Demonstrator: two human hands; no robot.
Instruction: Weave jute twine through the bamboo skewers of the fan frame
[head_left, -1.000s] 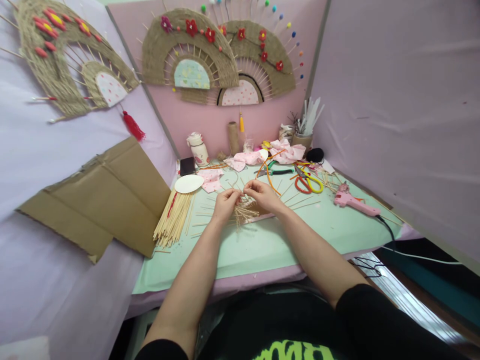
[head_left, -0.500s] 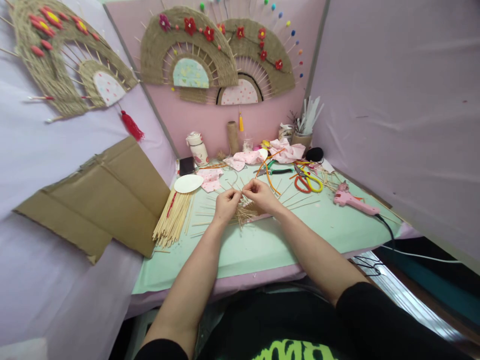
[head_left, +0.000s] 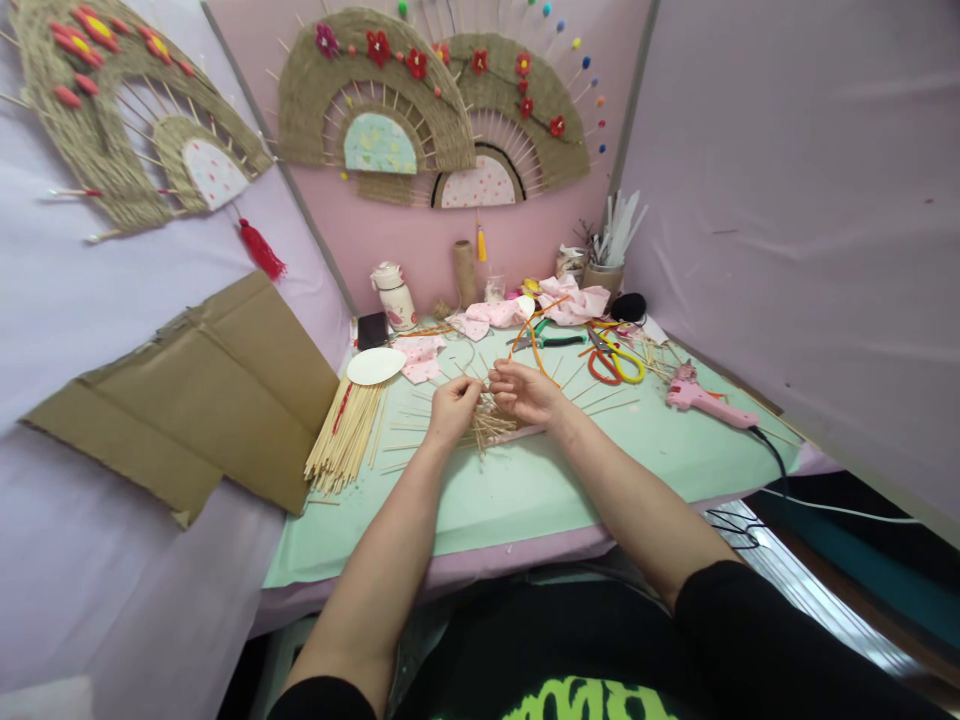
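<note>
A half-round fan frame of thin sticks (head_left: pixel 615 405) lies spread on the green tabletop, with tangled twine (head_left: pixel 491 425) at its middle. My left hand (head_left: pixel 454 408) is closed in a pinch above the left of the twine; what is between its fingertips is too small to make out. Just right of it, my right hand (head_left: pixel 523 392) is turned partly palm up, its fingers loosely curled and apart near the left fingertips. Nothing can be seen held in it. Both hands hide part of the fan's centre.
Bundled sticks (head_left: pixel 341 435) and a white oval plate (head_left: pixel 375 366) are at left, beside folded cardboard (head_left: pixel 217 400). Behind the hands are pliers (head_left: pixel 562 341), scissors (head_left: pixel 626 365) and pink cloth (head_left: pixel 574 300). A corded pink glue gun (head_left: pixel 709 400) lies right.
My right hand has loosened its pinch and turned, its fingers now spread slightly beside the left hand. My left hand stays pinched in nearly the same place.
</note>
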